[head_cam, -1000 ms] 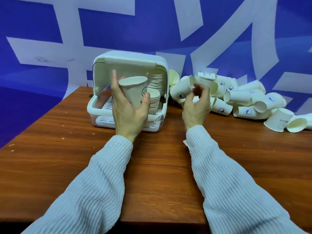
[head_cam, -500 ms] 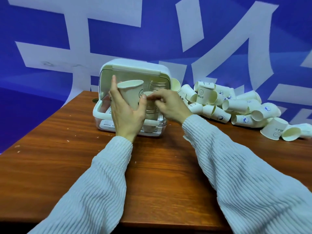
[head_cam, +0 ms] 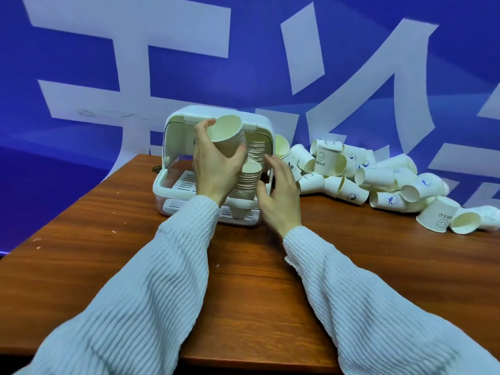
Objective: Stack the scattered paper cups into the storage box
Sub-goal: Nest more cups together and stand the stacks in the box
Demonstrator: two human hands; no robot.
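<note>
We see the left hand (head_cam: 216, 169) gripping a paper cup (head_cam: 227, 136) before the storage box (head_cam: 173, 182), right hand (head_cam: 281, 193) loosely spread and empty, stacked cups (head_cam: 250, 177) inside partly hidden, loose cups (head_cam: 378, 177) right.

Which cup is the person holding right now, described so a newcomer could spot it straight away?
Start at the white storage box at the back of the wooden table. In front of its open mouth, the left hand grips one paper cup. Unlike the nested stacks inside or the heap lying to the right, it is single, raised, and tilted mouth-up.
</note>
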